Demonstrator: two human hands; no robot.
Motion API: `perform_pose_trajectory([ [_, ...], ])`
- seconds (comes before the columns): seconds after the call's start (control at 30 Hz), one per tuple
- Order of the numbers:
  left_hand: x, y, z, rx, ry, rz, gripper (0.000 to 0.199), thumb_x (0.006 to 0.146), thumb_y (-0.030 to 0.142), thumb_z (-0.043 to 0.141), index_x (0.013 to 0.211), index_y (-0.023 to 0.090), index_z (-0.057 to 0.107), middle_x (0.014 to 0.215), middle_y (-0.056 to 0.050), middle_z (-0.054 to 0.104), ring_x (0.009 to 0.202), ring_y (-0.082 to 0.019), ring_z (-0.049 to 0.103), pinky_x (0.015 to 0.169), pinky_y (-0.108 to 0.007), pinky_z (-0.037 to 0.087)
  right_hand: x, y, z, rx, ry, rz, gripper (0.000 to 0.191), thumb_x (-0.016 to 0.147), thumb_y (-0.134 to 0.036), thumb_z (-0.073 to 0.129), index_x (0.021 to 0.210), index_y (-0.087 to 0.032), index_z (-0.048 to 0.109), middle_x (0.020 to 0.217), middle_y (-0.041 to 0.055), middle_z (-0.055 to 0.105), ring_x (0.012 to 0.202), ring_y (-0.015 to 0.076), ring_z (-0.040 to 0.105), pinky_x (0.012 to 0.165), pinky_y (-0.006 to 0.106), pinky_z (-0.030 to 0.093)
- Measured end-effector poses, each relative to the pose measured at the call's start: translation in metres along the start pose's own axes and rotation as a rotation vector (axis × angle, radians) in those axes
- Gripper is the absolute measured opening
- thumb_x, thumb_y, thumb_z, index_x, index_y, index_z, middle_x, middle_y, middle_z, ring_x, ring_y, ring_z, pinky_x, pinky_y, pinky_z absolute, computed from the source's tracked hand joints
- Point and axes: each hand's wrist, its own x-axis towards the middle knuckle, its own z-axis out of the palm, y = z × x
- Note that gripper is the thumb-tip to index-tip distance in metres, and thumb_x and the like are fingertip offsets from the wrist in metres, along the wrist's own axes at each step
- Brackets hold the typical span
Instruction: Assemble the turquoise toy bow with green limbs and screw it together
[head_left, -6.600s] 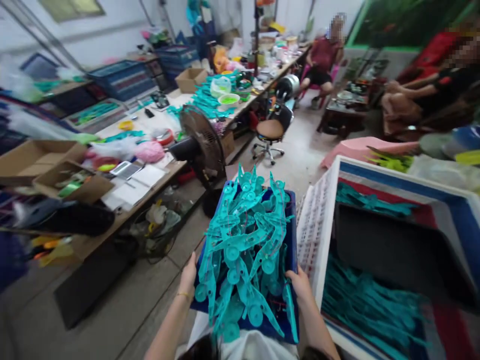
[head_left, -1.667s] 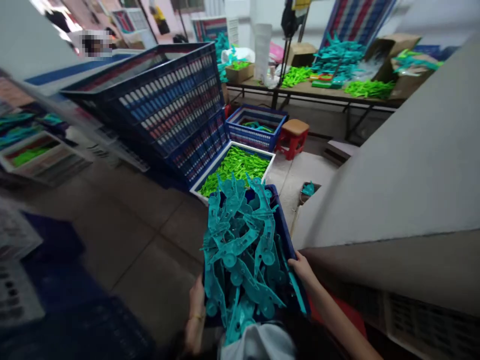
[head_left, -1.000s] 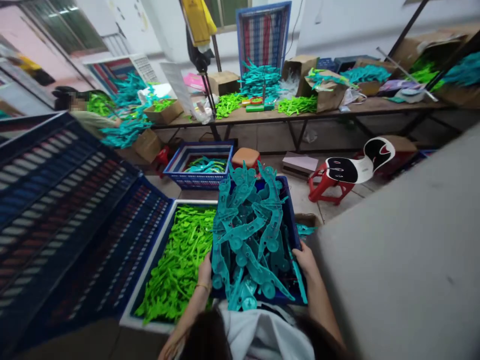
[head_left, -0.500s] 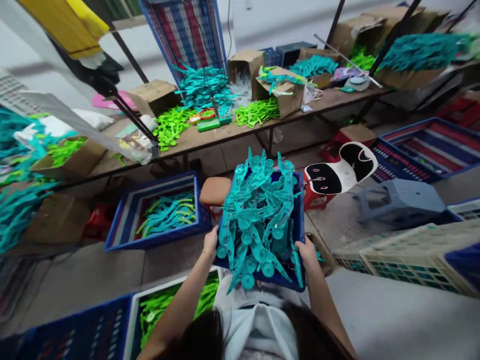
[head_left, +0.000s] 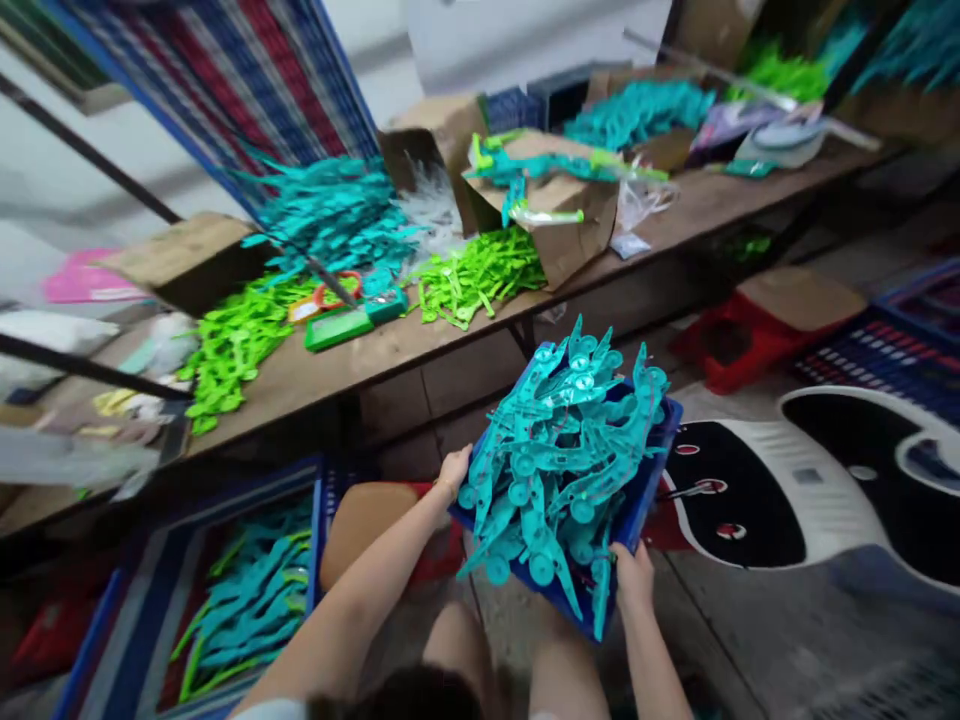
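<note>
L hand [head_left: 454, 470] & R hand [head_left: 634, 575] hold the bin [head_left: 649, 500] up in front of the body, fingers clamped on its L & R sides; exact thumb grip on the L can't be told. Bin is tilted, heaped w/ teal parts [head_left: 536, 500], a few poking past the rim. Main risk, I'd judge: top parts sliding off the near edge, b/c the heap is loose & the bin isn't level. More tilt or a jolt would prob. do it. Grip could also slip if the load shifts to 1 side, esp. w/ R fingers nr a lower corner. Worktop [head_left: 330, 385] is ahead, w/ a lime pile [head_left: 480, 285]; a bump there could mix colours. Stool [head_left: 367, 530] & crate [head_left: 318, 520] are low on the L, chair [head_left: 757, 500] on the R: poss. knee/shin knocks, as the bin hides some floor.
</note>
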Motion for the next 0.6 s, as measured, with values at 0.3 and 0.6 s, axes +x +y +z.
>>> perform_pose_trajectory([
  [0.3, 0.251, 0.022, 0.128, 0.326, -0.141, -0.040, 0.036, 0.092, 0.045, 0.056, 0.105, 0.012, 0.063, 0.101, -0.005, 0.066, 0.090, -0.019, 0.065, 0.080, -0.036, 0.055, 0.156, 0.064, 0.149, 0.020, 0.152, 0.258, 0.032, 0.090, -0.040, 0.059, 0.106, -0.012, 0.062, 0.100, 0.0031, 0.063, 0.088, 0.0158, 0.062, 0.076, 0.032, 0.055],
  [0.6, 0.381, 0.057, 0.167, 0.556, -0.225, 0.055, 0.037, 0.092, 0.049, 0.055, 0.105, 0.015, 0.065, 0.108, -0.007, 0.067, 0.105, -0.021, 0.064, 0.094, -0.042, 0.049, 0.203, 0.079, 0.253, 0.042, 0.258, 0.352, 0.036, 0.091, -0.040, 0.058, 0.117, -0.014, 0.059, 0.113, 0.0058, 0.062, 0.098, 0.0190, 0.062, 0.083, 0.037, 0.055],
])
